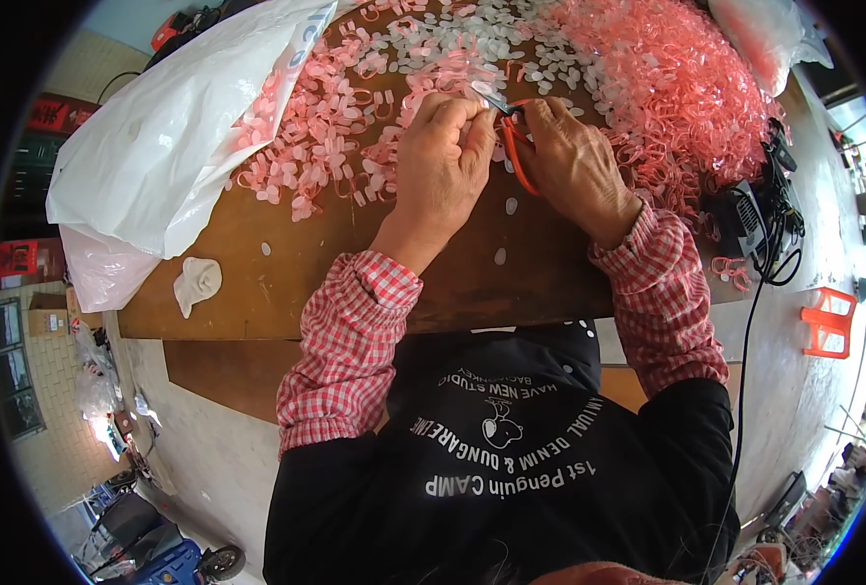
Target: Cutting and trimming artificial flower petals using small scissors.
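My right hand (571, 161) is wrapped around a pair of cutting pliers with orange-red handles (521, 164). The dark jaws point up and left, close to my left fingertips. Between thumb and fingers, my left hand (443, 161) pinches a small translucent plastic piece (482, 90), partly hidden by the fingers. The jaws appear to meet this piece; whether they touch it I cannot tell. Just beyond both hands lie many loose pink plastic loops (306, 146) with pale oval tabs. Whitish oval bits (452, 29) are scattered among them.
A large heap of pink plastic loops (667, 88) covers the far right of the brown table (355, 292). At left lies a white plastic bag (179, 136), with a crumpled cream cloth (197, 285) nearby. A dark device (738, 219) with black cables sits at the right edge. An orange stool (828, 322) stands beyond.
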Demonstrator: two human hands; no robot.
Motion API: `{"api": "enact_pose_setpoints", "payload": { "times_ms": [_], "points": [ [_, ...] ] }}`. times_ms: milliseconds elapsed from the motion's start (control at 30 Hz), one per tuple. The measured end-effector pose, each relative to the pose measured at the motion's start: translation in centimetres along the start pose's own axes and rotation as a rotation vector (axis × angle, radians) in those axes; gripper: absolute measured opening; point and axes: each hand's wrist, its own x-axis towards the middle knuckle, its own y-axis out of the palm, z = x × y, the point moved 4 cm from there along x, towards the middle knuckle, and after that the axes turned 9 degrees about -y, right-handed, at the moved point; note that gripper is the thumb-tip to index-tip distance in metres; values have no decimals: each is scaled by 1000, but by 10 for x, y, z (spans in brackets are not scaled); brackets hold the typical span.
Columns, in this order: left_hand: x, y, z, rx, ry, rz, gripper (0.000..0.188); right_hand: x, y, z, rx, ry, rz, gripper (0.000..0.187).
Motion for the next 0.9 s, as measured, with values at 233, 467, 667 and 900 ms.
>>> {"api": "enact_pose_setpoints", "payload": {
  "times_ms": [233,467,667,900],
  "points": [
    [0,-2,1,11,-57,33,7,-3,5,-5,30,6,39,17],
    [1,-3,3,14,-41,33,7,-5,5,-9,86,25,134,15],
    [1,-2,1,46,-36,57,8,-1,-1,-2,-57,13,5,29],
    [2,-3,2,76,-45,93,9,-1,-4,0,-60,-23,-14,32]
  ]
}}
